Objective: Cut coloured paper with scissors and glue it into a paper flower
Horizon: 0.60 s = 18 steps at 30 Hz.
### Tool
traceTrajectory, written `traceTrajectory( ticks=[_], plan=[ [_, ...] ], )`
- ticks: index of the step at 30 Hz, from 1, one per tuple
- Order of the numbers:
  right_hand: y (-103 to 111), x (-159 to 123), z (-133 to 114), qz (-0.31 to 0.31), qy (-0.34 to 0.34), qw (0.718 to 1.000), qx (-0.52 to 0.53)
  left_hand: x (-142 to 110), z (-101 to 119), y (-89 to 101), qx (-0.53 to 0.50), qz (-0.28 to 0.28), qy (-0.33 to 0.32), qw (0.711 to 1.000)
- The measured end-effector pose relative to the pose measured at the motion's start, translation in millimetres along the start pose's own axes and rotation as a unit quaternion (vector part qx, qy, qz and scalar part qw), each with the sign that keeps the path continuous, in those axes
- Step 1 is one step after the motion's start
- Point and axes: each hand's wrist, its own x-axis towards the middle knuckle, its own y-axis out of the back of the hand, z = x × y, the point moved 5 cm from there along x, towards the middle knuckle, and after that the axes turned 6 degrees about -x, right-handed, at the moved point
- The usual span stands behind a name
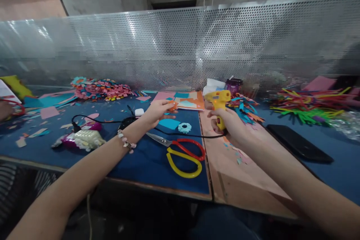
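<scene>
My right hand (228, 122) is wrapped round the handle of a yellow hot glue gun (218, 99), its nozzle pointing left and a black cord trailing from the handle's base. Facing it, my left hand (157, 112) pinches a small orange piece (172, 106), perhaps rolled paper or foam. Between the hands, a pale blue flower-like ring (185, 128) lies on the blue tabletop beside a blue sheet scrap (169, 123). Nearer me are large scissors (185, 156) with one red and one yellow handle loop, blades pointing left.
A black phone (299, 143) lies at right, below bundled colourful strips (312, 101). Paper flowers and scraps (102, 89) are heaped at back left. A shiny packet (81, 138) sits by the cord. Another person's hand (5, 109) shows at far left. A perforated metal panel (168, 48) stands behind.
</scene>
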Motion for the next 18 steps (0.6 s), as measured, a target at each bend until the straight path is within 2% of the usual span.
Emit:
traceTrajectory(
  ticks=[2,3,4,5,7,9,11,14,16,18],
  plan=[
    [-4,-7,3,-0.062,-0.036,0.997,-0.041,-1,-1,5.9,0.110,0.011,-0.018,0.994],
    [-7,-11,4,-0.094,-0.039,0.993,-0.062,-4,-1,6.9,0.188,0.017,-0.035,0.981],
    [-9,-13,5,-0.122,-0.040,0.988,-0.083,-9,0,6.5,0.285,0.022,-0.056,0.957],
    [-9,-14,6,-0.139,-0.041,0.984,-0.100,-16,0,4.7,0.386,0.027,-0.084,0.918],
    [-7,-13,7,-0.139,-0.044,0.983,-0.115,-29,-2,-0.1,0.556,0.039,-0.120,0.821],
    [-4,-9,8,-0.138,-0.057,0.981,-0.122,-41,-9,-7.8,0.659,0.007,-0.132,0.741],
    [-5,-5,8,-0.162,-0.067,0.975,-0.139,-50,-17,-17.0,0.711,-0.046,-0.150,0.685],
    [-7,1,11,-0.193,-0.069,0.962,-0.179,-57,-23,-24.3,0.744,-0.071,-0.159,0.645],
    [-8,5,12,-0.197,-0.053,0.957,-0.208,-58,-24,-26.2,0.748,-0.063,-0.163,0.640],
    [-8,10,10,-0.193,-0.006,0.951,-0.243,-58,-25,-27.0,0.748,-0.057,-0.163,0.641]
  ],
)
